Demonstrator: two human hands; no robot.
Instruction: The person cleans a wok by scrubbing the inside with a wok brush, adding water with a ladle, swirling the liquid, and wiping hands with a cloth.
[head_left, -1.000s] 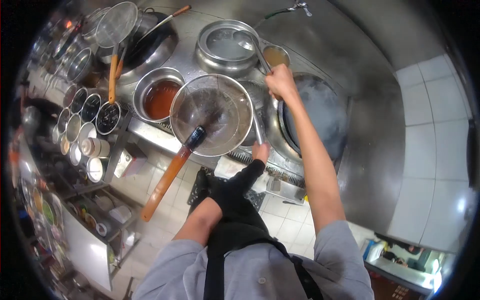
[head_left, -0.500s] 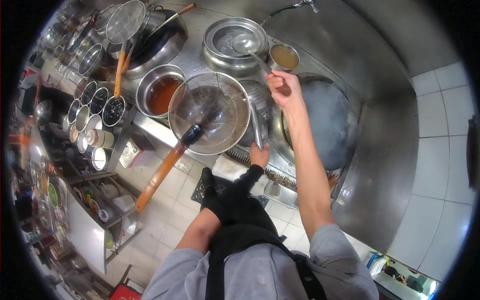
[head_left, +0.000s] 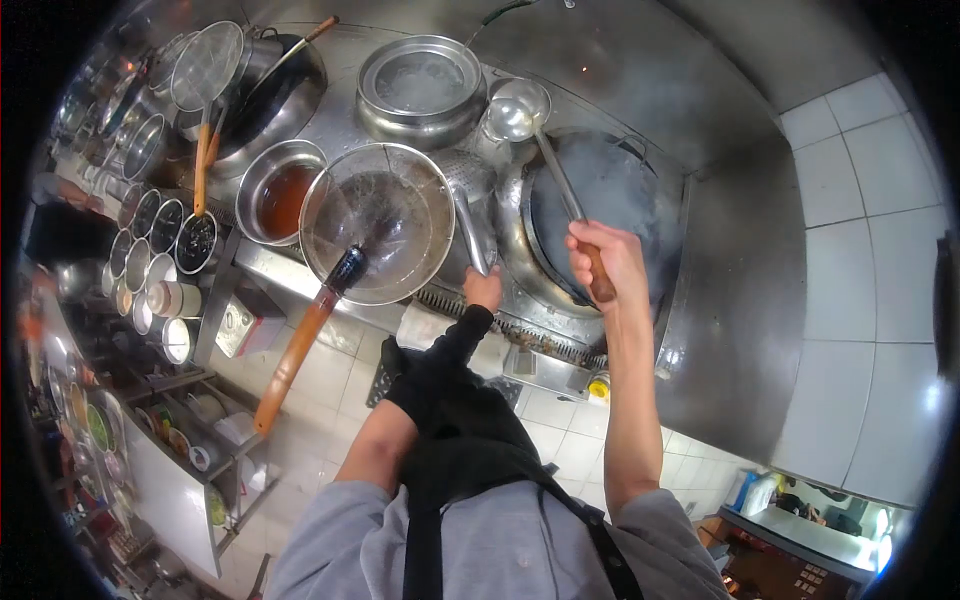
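My right hand [head_left: 610,262] is closed round the brown handle of a metal ladle [head_left: 556,165]. The ladle's round bowl is over a small metal bowl [head_left: 541,92] and covers part of it; I cannot tell whether they touch. Below my right hand, a smoking wok [head_left: 590,205] sits on the burner. My left hand [head_left: 483,288] is closed at the end of the metal handle of a perforated skimmer [head_left: 470,232]. The skimmer's holed pan lies between the wok and a large wire strainer [head_left: 420,240], which hides part of it.
A pot of water [head_left: 420,85] stands behind, under a tap hose. Left of the strainer is a pot of reddish-brown liquid [head_left: 285,200]. The strainer's wooden handle [head_left: 297,365] juts past the counter edge. Several seasoning tins [head_left: 197,243] stand farther left. A steel wall [head_left: 725,300] bounds the right.
My right hand has brought the ladle from the water pot over to the small bowl, drawing back toward me. My left hand keeps hold of the skimmer handle. The view has shifted right.
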